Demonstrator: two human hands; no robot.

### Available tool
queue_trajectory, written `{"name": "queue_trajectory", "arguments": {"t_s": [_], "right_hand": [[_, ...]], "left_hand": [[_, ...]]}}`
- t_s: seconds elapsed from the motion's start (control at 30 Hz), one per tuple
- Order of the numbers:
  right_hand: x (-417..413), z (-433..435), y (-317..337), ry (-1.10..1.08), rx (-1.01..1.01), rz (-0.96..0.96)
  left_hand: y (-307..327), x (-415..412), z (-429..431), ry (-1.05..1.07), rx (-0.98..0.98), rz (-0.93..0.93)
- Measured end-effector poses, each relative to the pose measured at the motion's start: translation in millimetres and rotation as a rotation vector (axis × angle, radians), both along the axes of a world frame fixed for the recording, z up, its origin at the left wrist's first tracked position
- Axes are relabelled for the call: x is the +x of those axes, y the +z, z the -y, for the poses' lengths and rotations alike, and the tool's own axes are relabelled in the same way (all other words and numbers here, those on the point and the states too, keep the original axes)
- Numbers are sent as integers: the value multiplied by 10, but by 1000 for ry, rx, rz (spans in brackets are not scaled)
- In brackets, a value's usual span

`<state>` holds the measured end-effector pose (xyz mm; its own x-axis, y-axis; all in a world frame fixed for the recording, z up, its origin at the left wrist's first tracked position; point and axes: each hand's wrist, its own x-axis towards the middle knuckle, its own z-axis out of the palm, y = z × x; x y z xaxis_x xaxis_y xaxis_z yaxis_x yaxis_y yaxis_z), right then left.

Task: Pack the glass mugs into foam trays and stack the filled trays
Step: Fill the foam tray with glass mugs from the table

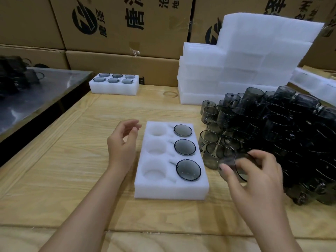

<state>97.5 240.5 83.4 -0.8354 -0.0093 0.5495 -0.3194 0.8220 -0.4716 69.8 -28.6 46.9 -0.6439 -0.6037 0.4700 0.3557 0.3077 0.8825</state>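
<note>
The desk (72, 179) carries one open tray (171, 189) near the middle. It has six cavities in two columns. The right column holds three mugs (185, 147), seated rim up. The left column's three cavities (156, 148) are empty.

One filled tray (114, 89) stands at the far edge, left of centre, with six mugs in it.

A foam stack (236, 70) stands at the far right of the desk. Its layers cannot be counted with certainty.

A pile (283, 128) of dark glass mugs covers the right side of the desk, just beside the open tray. They are too many and too overlapped to count.

Left hand (121, 144): raised just beside the open tray's left side, fingers loosely curled, holding nothing.

Right hand (254, 177): thumb and fingers are wrapped round one held mug (234, 165), at the near left edge of the pile, just right of the open tray's near right corner. The mug is blurred, and whether it rests on the desk cannot be told.

Printed boxes (118, 26) are stacked behind the far edge. One metal table (40, 91) adjoins the desk on the left.
</note>
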Motion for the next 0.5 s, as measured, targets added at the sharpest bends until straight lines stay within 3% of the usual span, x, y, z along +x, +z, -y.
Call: {"name": "queue_trajectory", "arguments": {"t_s": [0.17,0.3,0.5], "right_hand": [[-181,490,287,198,-305,51],[-360,863,388,237,-296,187],[-376,1154,377,318,-267,266]], "left_hand": [[152,167,-206,-219,-321,-228],[198,171,-284,-325,-711,-210],[239,115,-285,-127,-785,-218]]}}
